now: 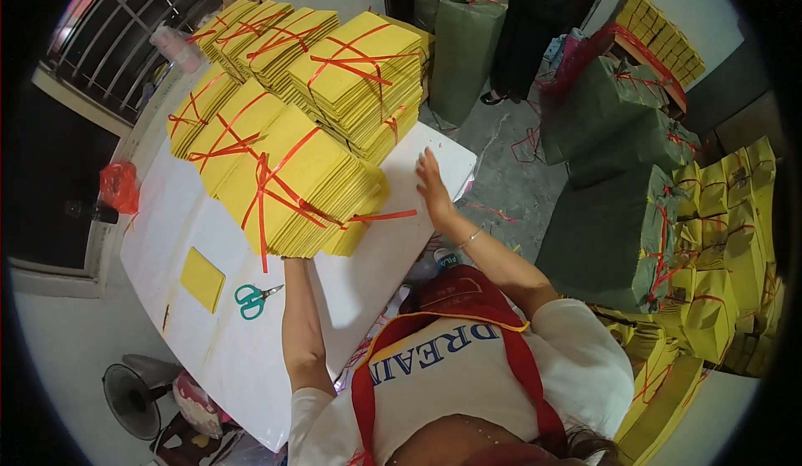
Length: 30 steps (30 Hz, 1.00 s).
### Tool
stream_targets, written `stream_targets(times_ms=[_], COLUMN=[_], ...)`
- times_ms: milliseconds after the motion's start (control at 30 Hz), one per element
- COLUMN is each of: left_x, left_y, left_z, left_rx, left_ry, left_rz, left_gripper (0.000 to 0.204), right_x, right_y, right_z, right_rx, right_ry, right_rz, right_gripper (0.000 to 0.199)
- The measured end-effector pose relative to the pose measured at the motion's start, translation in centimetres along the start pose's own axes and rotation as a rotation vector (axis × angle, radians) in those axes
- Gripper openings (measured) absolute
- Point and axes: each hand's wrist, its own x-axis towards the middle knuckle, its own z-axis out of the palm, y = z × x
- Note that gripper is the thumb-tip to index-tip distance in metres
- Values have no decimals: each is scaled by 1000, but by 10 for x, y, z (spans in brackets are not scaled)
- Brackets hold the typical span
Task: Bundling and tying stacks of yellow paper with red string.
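Note:
A thick bundle of yellow paper sheets or envelopes (288,161), tied crosswise with red plastic ribbon (266,184), leans at the front of the white table (351,286). My left forearm (301,324) runs up to its near lower edge, where the bundle hides my left hand and its fingers. To the right of that stack, my right hand (433,189) is held over the table's edge, fingers stretched out and nothing in them. Green-handled scissors (251,301) lie left of my left forearm, beside a small flat yellow packet (203,279).
More tied yellow bundles (359,53) are piled behind. Green wrapped bales (614,232) stand on the floor at the right, near heaped yellow packs (718,307). Someone in dark clothes (522,32) stands beyond the table. A fan (132,399) is at the lower left.

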Motion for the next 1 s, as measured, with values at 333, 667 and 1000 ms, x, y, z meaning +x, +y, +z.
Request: stream_targets(times_ms=[333, 667, 1000], left_x=[36, 35, 59], left_y=[-26, -42, 107], left_z=[19, 24, -29], left_rx=[353, 510, 858], left_ry=[780, 857, 1013], left_rz=[210, 166, 394], left_gripper=[52, 54, 55], right_x=[123, 157, 135], right_y=[-24, -7, -27], right_z=[15, 16, -10], right_rx=[87, 180, -58], right_ry=[20, 15, 6], right_rz=[-239, -291, -85], right_gripper=[62, 65, 76])
